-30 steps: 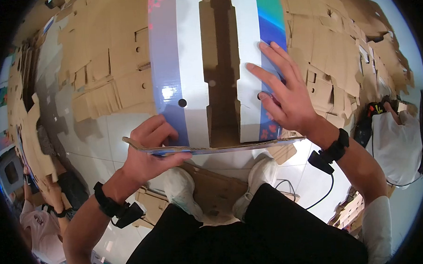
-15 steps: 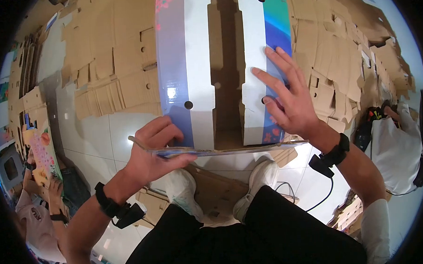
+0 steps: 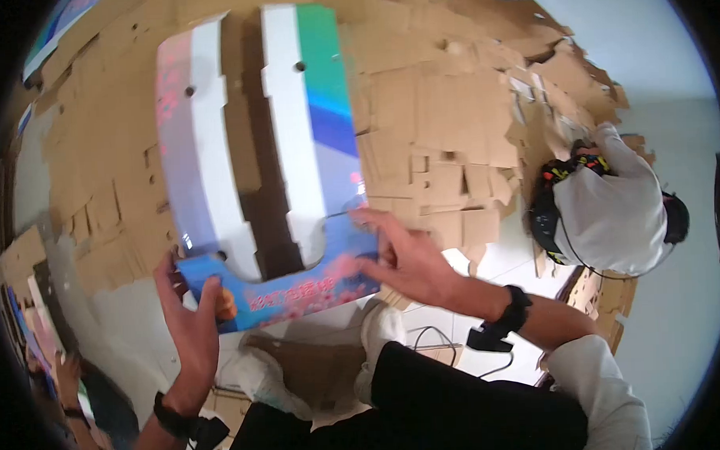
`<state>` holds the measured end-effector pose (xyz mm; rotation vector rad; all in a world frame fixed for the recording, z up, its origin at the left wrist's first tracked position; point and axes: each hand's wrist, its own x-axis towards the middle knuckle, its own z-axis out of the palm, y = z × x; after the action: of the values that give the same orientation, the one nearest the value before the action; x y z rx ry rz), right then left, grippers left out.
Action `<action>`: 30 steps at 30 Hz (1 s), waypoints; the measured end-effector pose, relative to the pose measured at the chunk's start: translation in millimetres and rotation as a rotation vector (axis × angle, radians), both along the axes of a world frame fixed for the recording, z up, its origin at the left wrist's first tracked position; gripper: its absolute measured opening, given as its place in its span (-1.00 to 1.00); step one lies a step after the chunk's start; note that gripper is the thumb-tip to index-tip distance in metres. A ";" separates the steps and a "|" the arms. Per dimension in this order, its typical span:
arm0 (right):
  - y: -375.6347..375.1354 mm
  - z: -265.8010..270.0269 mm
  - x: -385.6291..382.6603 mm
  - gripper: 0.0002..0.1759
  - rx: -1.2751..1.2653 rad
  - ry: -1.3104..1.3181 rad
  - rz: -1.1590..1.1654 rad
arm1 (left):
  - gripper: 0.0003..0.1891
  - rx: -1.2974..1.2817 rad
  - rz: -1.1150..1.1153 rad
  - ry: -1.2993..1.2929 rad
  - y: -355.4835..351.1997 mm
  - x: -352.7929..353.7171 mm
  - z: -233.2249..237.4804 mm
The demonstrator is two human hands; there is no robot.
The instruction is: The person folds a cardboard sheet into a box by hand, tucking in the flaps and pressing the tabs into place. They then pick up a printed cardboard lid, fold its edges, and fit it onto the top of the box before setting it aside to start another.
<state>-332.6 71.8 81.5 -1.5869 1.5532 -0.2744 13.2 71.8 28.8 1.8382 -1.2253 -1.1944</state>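
Note:
A long printed cardboard box (image 3: 288,132) stretches away from me, with white flaps either side of a brown gap. At its near end a blue end panel (image 3: 291,300) with pink print and a curved cut-out faces up. My left hand (image 3: 190,310) grips the panel's left corner, thumb on the printed face and fingers round the outer edge. On the right, my right hand (image 3: 409,263) pinches the panel's right corner where it meets the box side, fingers bent.
Flattened brown cardboard (image 3: 436,119) covers the floor around the box. One co-worker (image 3: 613,208) in white crouches at the right. Another co-worker's hand (image 3: 67,376) shows at the lower left beside printed cardboard. My white shoes (image 3: 258,379) are below the panel.
The near end panel has tilted from edge-on to showing its printed face. The box sits further left in view, and my right hand has moved from the flap down to the panel's corner.

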 end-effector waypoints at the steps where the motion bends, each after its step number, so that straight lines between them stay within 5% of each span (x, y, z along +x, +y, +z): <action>1: 2.5 5.7 3.1 -0.27 0.076 -0.079 -0.098 | -0.32 -0.036 -0.028 -0.036 3.1 -2.6 -0.4; 3: 4.6 11.7 8.2 -0.34 0.215 -0.242 -0.302 | -0.35 -0.095 -0.073 -0.065 9.0 0.1 -11.5; 6: 7.9 -19.0 4.7 -0.43 -0.310 -0.175 -0.108 | -0.33 -0.110 -0.097 0.024 15.9 11.0 -42.1; 8: 4.0 -13.0 3.8 -0.48 -0.244 -0.207 -0.129 | -0.30 -0.105 -0.088 0.081 17.3 23.0 -60.9; 13: -4.2 -2.0 0.2 -0.56 -0.089 -0.252 -0.080 | -0.34 0.015 -0.070 0.202 2.4 8.9 -16.0; 16: 1.4 -11.7 -2.0 -0.57 -0.268 -0.176 0.061 | -0.38 -0.095 -0.039 0.307 3.5 12.5 -38.7; 18: 3.5 -8.7 1.6 -0.59 -0.099 -0.314 0.026 | -0.44 -0.237 -0.163 0.149 0.4 10.0 -39.9; 19: 6.4 -9.5 2.2 -0.59 -0.213 -0.166 0.098 | -0.48 -0.364 -0.367 -0.017 -9.7 22.2 -36.2; 23: 9.8 -6.2 3.9 -0.53 -0.032 -0.161 0.067 | -0.71 -0.187 -0.239 0.164 -8.7 17.4 -28.7; 30: 43.4 -12.9 7.4 -0.54 0.029 -0.109 0.140 | -0.62 -0.231 -0.328 0.282 5.7 9.8 -18.7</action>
<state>-325.3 115.2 68.6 -1.6227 1.3503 -0.2556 23.0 77.5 10.2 1.2854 -1.4649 -1.3666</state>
